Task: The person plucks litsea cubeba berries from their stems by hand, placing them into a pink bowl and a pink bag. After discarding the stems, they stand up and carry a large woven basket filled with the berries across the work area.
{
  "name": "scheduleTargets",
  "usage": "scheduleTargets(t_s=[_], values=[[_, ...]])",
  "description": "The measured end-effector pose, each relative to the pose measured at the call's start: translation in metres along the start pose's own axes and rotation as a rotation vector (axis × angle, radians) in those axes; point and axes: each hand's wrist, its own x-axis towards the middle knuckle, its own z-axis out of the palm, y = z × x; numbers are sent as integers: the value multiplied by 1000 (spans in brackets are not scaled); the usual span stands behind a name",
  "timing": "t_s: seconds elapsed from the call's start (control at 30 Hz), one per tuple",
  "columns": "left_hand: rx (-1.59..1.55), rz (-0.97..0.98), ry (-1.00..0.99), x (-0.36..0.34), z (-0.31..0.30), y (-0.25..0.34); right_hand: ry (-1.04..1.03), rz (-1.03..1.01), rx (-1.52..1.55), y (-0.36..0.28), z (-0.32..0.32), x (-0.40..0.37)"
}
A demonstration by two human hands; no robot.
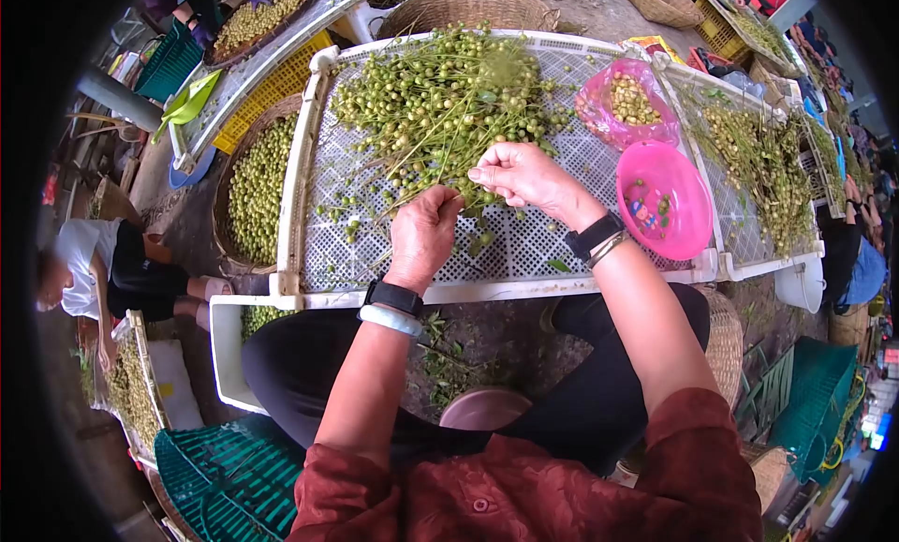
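A heap of green round fruits on thin stems (440,92) covers the back of a white perforated tray (351,252). My left hand (424,233) is closed at the heap's front edge, fingers curled around stems that run under it. Just right of it, my right hand (524,178) has thumb and fingers pinched together; what sits between them is too small to make out. Loose fruits and a leaf (558,265) lie on the mesh. On the tray's right side are a pink bag of fruits (632,102) and a pink bowl (688,205) with a few green fruits in it.
Left of the tray stands a round basket of green fruits (260,191). A seated person (89,261) is farther left; gloved hands (201,34) work at the upper left. Another fruit-laden tray (749,167) adjoins at right, beside a white bucket (801,282). Green baskets (229,476) stand below.
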Motion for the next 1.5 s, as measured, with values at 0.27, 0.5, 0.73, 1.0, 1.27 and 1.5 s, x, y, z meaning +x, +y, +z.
scheduleTargets(t_s=[0.27, 0.5, 0.73, 1.0, 1.27, 1.5], values=[[-863, -468, -109, -1, -11, -26, 139, 58, 161, -12, -15, -22], [-1204, -649, -56, 0, -23, -32, 104, -102, -398, 17, -23, -18], [-1335, -633, -116, -1, -25, -34, 191, -330, -222, 1, 15, -14], [-1635, -476, -225, -10, -24, -31, 216, -151, -52, -1, 4, -9], [-1821, -437, -414, -19, -20, -21, 108, -186, -75, -8, 16, -12], [-1679, -541, -482, -25, -16, -19, -202, -262, 26, -10, 12, -6]])
